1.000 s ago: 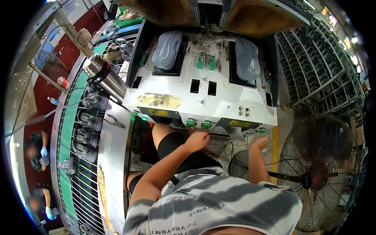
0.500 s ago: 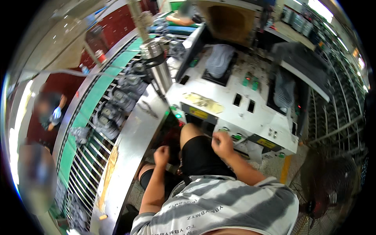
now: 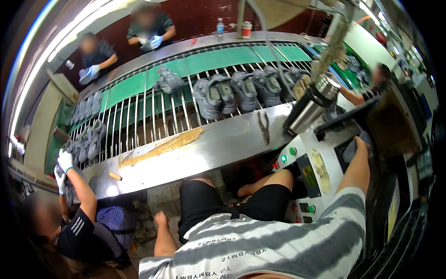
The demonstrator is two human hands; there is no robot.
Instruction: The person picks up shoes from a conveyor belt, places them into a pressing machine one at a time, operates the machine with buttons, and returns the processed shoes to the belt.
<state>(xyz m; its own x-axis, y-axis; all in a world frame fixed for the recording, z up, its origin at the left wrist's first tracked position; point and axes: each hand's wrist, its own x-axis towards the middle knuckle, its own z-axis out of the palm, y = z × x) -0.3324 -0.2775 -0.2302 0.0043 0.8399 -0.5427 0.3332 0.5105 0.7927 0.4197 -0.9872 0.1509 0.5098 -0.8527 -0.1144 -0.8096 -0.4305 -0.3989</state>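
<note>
My right hand (image 3: 361,144) reaches into the white machine (image 3: 320,169) at right and is closed on a grey shoe (image 3: 349,151), whose far part is partly hidden by the hand. Low beside my left leg hangs my left hand (image 3: 161,218), fingers curled in, with nothing visible in it. In front of me, several grey shoes (image 3: 246,90) stand in a row on the roller conveyor (image 3: 139,125). One pair of shoes (image 3: 168,80) lies apart on the conveyor's green strip (image 3: 204,65).
Pliers (image 3: 264,128) lie on the metal ledge (image 3: 200,160) near a steel thermos (image 3: 313,104) strapped to a post. A co-worker in white gloves (image 3: 65,160) handles shoes at left. Other people work across the conveyor and at far right. A machine lid (image 3: 395,123) stands raised.
The view has swung left toward the conveyor. My right hand has gone from above my lap to the shoe in the machine and closed on it. My left hand has lowered beside my leg.
</note>
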